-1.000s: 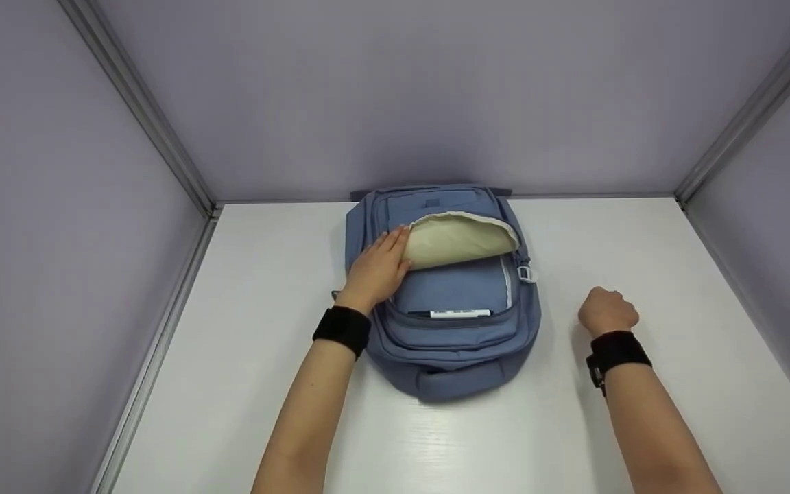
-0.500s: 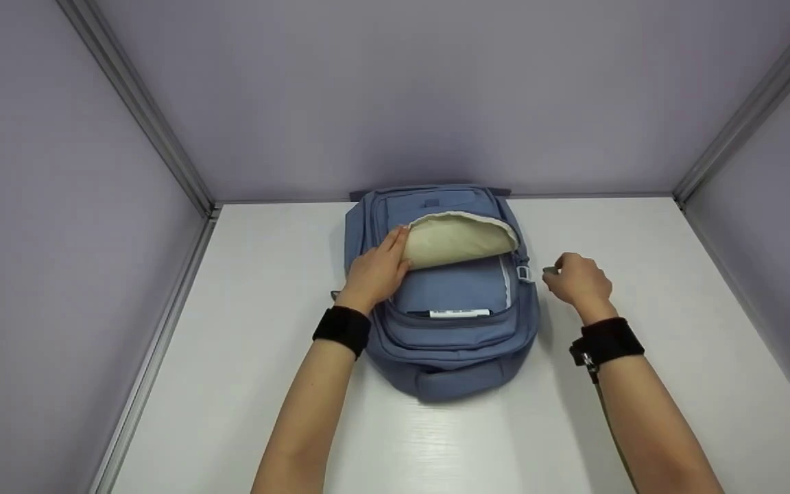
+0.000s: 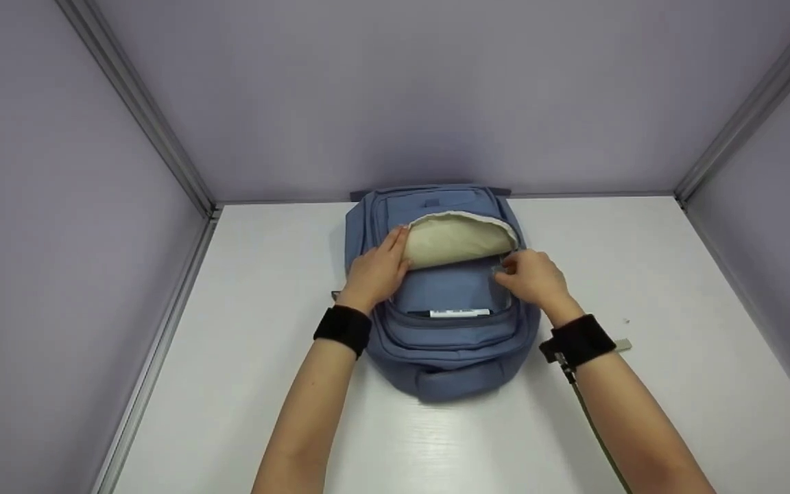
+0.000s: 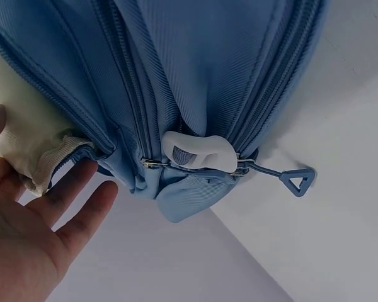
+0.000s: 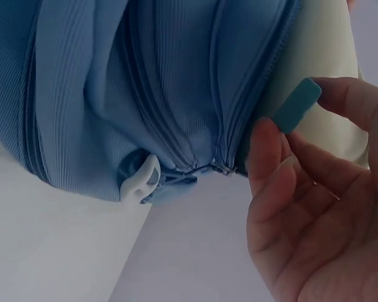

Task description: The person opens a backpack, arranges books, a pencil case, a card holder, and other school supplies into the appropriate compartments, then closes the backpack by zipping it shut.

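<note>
A blue backpack [image 3: 460,377] lies on the white table, its front pocket flap [image 3: 460,240] folded back with the cream lining showing. My left hand [image 3: 376,274] holds the flap's left edge; in the left wrist view the thumb is over the cream cloth and a finger goes behind it. My right hand [image 3: 535,278] is over the right side of the pocket opening. It pinches a small teal block [image 5: 297,106], which looks like an eraser, between thumb and fingers. A white marker [image 3: 460,313] with a dark end lies in the pocket mouth.
A small pale flat piece [image 3: 623,345] lies on the table [image 3: 230,329] by the right wristband, with a tiny bit [image 3: 627,320] beyond it. White buckles [image 4: 201,151] and a triangular zip pull [image 4: 298,182] hang at the backpack's side. Grey-lilac walls enclose the table.
My right hand has moved left and slightly up from the table to the pocket opening, carrying the eraser-like block. The pale piece on the table has come into sight. My left hand stays put.
</note>
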`<state>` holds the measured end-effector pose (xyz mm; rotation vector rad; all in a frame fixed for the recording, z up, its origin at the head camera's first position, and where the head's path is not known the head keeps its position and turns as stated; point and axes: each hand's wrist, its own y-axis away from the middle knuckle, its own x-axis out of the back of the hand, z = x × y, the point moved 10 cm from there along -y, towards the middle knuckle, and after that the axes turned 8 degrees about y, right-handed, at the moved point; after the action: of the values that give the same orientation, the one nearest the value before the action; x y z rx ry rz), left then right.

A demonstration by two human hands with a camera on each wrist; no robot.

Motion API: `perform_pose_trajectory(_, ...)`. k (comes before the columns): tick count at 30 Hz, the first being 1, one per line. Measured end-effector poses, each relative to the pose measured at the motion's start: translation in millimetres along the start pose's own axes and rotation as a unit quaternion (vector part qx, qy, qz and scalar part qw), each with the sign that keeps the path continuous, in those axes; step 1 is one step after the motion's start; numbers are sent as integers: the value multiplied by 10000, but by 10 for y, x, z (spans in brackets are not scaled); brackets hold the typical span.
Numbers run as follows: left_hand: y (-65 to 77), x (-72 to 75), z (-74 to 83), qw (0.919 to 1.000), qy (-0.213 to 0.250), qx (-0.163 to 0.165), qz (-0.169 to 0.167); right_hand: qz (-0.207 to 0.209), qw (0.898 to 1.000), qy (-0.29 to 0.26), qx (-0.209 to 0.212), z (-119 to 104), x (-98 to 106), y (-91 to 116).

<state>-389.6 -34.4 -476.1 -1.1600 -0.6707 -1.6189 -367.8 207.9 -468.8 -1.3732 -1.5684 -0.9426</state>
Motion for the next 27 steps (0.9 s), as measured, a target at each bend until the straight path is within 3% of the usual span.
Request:
perform_pose_trajectory(5, -11, 4, -1, 10000, -7, -38, 52, 298, 9991, 122, -269, -92, -31, -60)
perform_pose_trajectory(12, 7, -10, 3, 10000, -78, 11, -17, 481, 9985, -71, -245, -171, -104, -87)
perform_pose_trajectory(16, 8, -7, -15, 9999, -120, 64, -34, 574, 9979, 18, -288, -134, -40, -53)
perform_pose_trajectory(22, 9, 5, -22, 9999, -99, 60, 22, 790, 9945, 347, -593, 159, 125, 3)
perform_pose_trajectory(27, 7, -6, -26, 9999, -126, 76, 10, 382, 9916, 691, -1021, 588, 107, 58)
